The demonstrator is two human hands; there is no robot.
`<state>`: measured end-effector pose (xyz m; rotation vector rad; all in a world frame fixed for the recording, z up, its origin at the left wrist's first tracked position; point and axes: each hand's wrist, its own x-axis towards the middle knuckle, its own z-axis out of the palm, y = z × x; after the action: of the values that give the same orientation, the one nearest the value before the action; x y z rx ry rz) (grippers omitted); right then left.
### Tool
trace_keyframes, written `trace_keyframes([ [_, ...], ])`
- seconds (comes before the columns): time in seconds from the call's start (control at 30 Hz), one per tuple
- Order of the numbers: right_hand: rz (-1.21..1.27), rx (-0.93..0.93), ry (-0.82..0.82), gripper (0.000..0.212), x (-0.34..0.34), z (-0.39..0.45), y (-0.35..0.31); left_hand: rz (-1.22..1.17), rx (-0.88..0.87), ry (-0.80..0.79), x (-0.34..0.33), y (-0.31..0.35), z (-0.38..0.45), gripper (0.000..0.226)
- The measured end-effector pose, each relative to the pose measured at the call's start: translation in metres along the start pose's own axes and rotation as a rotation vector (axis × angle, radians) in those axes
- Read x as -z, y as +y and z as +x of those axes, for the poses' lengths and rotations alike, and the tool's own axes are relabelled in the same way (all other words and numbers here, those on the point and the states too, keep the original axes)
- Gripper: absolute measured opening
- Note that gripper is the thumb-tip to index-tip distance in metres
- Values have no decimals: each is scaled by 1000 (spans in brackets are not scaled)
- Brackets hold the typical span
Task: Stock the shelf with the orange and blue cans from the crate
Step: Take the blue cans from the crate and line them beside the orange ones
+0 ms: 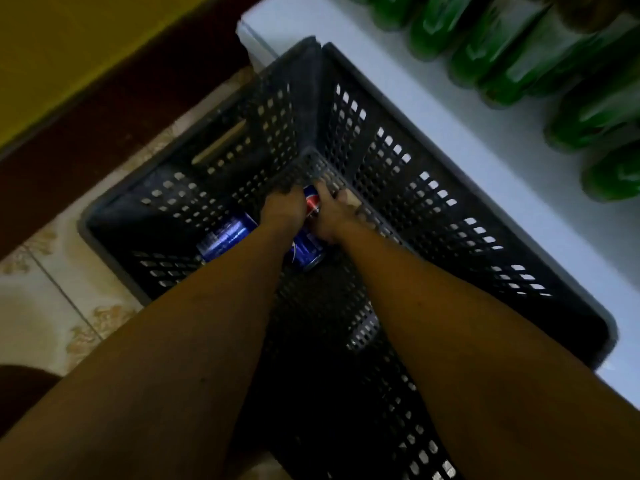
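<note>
Both arms reach deep into the black crate point(398, 161), which sits on the floor next to the white shelf point(450, 109). The left hand point(282, 207) and the right hand point(334, 216) are close together around a blue can point(312, 205) in the far corner. They seem to hold it, but it is dark, so I cannot tell for sure. Two more blue cans point(225, 237) lie on the crate bottom. No orange cans show. This is the picking-up step. Next, the can must be lifted out and stood on the shelf near the green bottles point(519, 53).

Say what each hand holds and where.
Left hand and right hand together close on a blue metal can by its sides, down in the black perforated crate.
</note>
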<state>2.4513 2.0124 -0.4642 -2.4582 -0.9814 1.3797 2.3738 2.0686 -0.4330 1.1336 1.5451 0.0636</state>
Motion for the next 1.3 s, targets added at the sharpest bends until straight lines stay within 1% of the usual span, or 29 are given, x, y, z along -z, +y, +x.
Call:
trace_keyframes([
  [0.03, -21, 18, -20, 86, -4, 8, 1, 0, -2, 29, -2, -1, 7, 41],
  [0.1, -3, 49, -10, 91, -11, 22, 4, 25, -6, 47, -4, -5, 16, 38],
  [0.2, 74, 79, 12, 90, -12, 28, 8, 63, -26, 67, -5, -9, 20, 36],
  [0.33, 265, 71, 42, 87, -3, 18, 15, 10, -29, 70, -3, -13, 12, 32],
  [0.43, 445, 32, 107, 90, 3, -4, 20, -2, -57, 52, 4, -12, -7, 17],
  [0.47, 513, 28, 128, 93, 7, -16, 20, -20, -70, 45, 6, -11, -17, 20],
  [0.5, 587, 16, 139, 94, 11, -29, 21, -40, -73, 36, 8, -11, -25, 30],
  [0.53, 648, 1, 154, 92, 16, -42, 22, -55, -67, 28, 10, -8, -38, 40],
  [0.57, 691, -26, 176, 88, 20, -57, 23, -56, -66, 21, 11, -5, -50, 45],
  [0.63, 758, -72, 212, 83, 27, -90, 27, -34, -88, -17, 14, 3, -84, 36],
  [0.7, 876, -75, 191, 81, 34, -125, 33, -57, -115, -44, 15, 8, -117, 32],
  [0.77, 1016, -47, 185, 70, 43, -165, 38, -65, -167, -72, 15, 11, -148, 35],
  [0.87, 1139, -3, 187, 65, 52, -220, 47, -96, -211, -126, 12, 6, -175, 45],
  [0.97, 1242, 12, 182, 61, 51, -266, 54, -79, -277, -181, 13, 13, -223, 27],
  [1.17, 1311, 151, 219, 65, 60, -335, 69, -13, -431, -298, -1, 19, -295, 25],
  [1.3, 1372, 301, 364, 68, 87, -370, 78, 20, -592, -374, -12, 49, -333, 22],
])
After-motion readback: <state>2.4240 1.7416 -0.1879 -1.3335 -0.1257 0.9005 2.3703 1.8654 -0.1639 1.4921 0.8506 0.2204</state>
